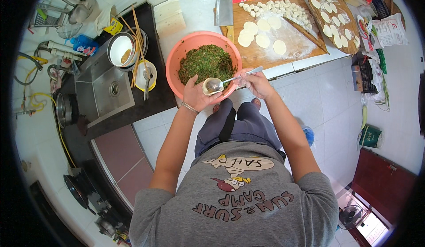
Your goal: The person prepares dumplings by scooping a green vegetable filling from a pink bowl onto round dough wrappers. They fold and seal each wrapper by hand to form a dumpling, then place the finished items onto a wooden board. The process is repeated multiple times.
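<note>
My left hand (195, 94) cups a round dough wrapper (207, 89) near the front rim of a pink basin (171, 65). In my right hand (256, 82) is a metal spoon (253, 70), its bowl resting on the wrapper. Whether filling lies under the spoon is hard to make out. Chopped green filling (206, 61) fills much of the basin. To the right, a floured wooden board (292, 61) carries several flat wrappers (262, 41), many small dough pieces (283, 8) and a rolling pin (305, 34).
A cleaver (224, 12) lies at the board's left edge. Beyond the board, a round wooden board (316, 14) holds more wrappers. At left are a sink (95, 101), stacked bowls (120, 50), long chopsticks (138, 38) and a white-and-yellow bowl (141, 76) with a utensil.
</note>
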Demonstrator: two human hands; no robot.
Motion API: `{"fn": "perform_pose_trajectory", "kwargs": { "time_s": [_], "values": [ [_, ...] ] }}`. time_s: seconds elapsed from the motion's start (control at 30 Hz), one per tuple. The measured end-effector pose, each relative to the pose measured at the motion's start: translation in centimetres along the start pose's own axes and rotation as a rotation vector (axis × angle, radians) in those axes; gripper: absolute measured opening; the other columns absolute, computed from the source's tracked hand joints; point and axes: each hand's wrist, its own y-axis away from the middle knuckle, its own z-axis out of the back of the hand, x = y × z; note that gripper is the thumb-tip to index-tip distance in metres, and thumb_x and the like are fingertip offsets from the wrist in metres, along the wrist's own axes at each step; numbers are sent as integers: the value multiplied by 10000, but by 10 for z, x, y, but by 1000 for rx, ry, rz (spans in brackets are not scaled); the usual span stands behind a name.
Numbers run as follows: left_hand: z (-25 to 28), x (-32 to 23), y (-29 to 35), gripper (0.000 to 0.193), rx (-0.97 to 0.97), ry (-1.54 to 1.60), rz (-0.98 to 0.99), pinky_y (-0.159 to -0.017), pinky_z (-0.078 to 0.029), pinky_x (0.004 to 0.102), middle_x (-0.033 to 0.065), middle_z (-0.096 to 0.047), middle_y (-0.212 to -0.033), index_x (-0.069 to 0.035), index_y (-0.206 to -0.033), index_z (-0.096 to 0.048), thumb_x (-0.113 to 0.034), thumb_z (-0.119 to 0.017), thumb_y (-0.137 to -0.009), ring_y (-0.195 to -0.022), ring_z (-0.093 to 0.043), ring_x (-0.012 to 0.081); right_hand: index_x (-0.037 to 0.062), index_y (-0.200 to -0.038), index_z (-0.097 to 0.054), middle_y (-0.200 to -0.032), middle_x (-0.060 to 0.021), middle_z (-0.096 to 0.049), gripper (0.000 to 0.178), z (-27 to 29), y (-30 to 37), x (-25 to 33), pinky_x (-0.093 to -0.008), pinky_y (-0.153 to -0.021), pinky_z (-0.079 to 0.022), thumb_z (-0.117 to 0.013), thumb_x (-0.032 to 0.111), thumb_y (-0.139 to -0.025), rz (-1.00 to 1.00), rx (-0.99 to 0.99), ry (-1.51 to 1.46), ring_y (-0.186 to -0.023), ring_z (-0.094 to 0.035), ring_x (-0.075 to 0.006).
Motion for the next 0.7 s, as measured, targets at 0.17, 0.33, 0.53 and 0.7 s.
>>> {"fn": "perform_pose_trajectory", "kwargs": {
  "time_s": [0.17, 0.33, 0.53, 0.7],
  "values": [
    [-3, -1, 0, 676, 110, 88, -45, -1055, -327, 473, 216, -424, -1338, 95, -1323, -325, -448, -303, -921, -1234, -428, 339, -47, -998, -600, -884, -159, -659, 197, 6, -2, -16, -313, -731, -512, -537, 117, -908, 14, -32, -266, -820, -648, -226],
    [0, -4, 2, 671, 115, 75, -90, -1064, -307, 479, 210, -397, -1366, 92, -1347, -291, -432, -298, -927, -1251, -408, 343, -44, -996, -590, -880, -152, -662, 226, 9, 0, -11, -288, -685, -507, -527, 161, -926, 121, -140, -274, -764, -640, -202],
    [1, -6, 1, 681, 132, 20, -114, -1066, -298, 490, 224, -390, -1364, 111, -1337, -291, -435, -290, -930, -1257, -398, 353, -39, -956, -615, -812, -133, -671, 258, 2, 6, 6, -262, -633, -508, -521, 201, -938, 192, -196, -70, -690, -631, -165],
    [-2, -7, 0, 700, 178, 19, -92, -1065, -296, 494, 239, -387, -1360, 121, -1330, -293, -452, -289, -928, -1258, -396, 358, -45, -932, -635, -792, -112, -678, 268, -9, 9, 7, -258, -608, -472, -521, 198, -937, 179, -139, 150, -673, -603, -136]
  ]
}}
